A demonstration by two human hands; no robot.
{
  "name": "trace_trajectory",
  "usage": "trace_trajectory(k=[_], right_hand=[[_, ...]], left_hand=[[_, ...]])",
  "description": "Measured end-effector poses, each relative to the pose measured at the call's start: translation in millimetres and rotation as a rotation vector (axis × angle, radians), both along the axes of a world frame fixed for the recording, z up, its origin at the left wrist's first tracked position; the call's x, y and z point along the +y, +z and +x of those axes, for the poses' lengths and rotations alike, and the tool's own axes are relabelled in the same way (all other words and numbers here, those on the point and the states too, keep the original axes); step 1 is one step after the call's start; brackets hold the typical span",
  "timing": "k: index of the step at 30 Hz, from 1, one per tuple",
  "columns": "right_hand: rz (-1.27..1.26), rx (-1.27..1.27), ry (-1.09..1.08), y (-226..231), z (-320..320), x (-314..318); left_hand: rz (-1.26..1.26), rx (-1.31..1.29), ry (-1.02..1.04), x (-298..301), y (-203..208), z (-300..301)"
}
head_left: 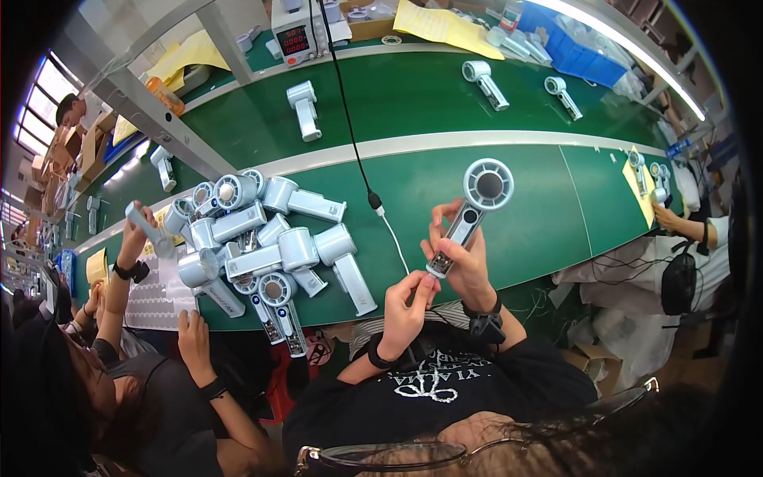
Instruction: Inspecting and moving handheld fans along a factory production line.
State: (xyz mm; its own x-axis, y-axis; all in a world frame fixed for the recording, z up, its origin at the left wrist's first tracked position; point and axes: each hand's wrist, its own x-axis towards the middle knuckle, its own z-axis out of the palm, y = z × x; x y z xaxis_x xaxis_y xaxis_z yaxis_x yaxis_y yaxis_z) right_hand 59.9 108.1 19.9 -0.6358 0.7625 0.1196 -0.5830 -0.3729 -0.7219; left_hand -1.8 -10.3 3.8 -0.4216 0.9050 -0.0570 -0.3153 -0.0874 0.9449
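Fingers of the right hand (pixel 470 270) are closed around the handle of a pale blue handheld fan (pixel 470 215), round head up and leaning a bit right, right by the near edge of the green tabletop (pixel 548 230). Handle's uncovered, so you can see circuit bits near its bottom end. Left hand (pixel 404 312) is pinching at that bottom end, thumb and fingertips together, with a white cable (pixel 391 235) running down to them. Can't tell if it's plugged in, the fingers hide it. Big messy pile of similar fans (pixel 298 248) sits to the left, and two uncovered ones (pixel 292 330) poke out past the tabletop's near edge.
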Motion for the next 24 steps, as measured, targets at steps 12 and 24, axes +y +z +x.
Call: trace_trajectory(k=[12,24], right_hand=[[0.118,0.098,0.086,-8,6,8],[0.200,0.001,0.055,-3,10,10]], left_hand=[[0.014,0.138,-0.106,0,2,-2],[0.027,0.417,-0.046,1,7,-8]])
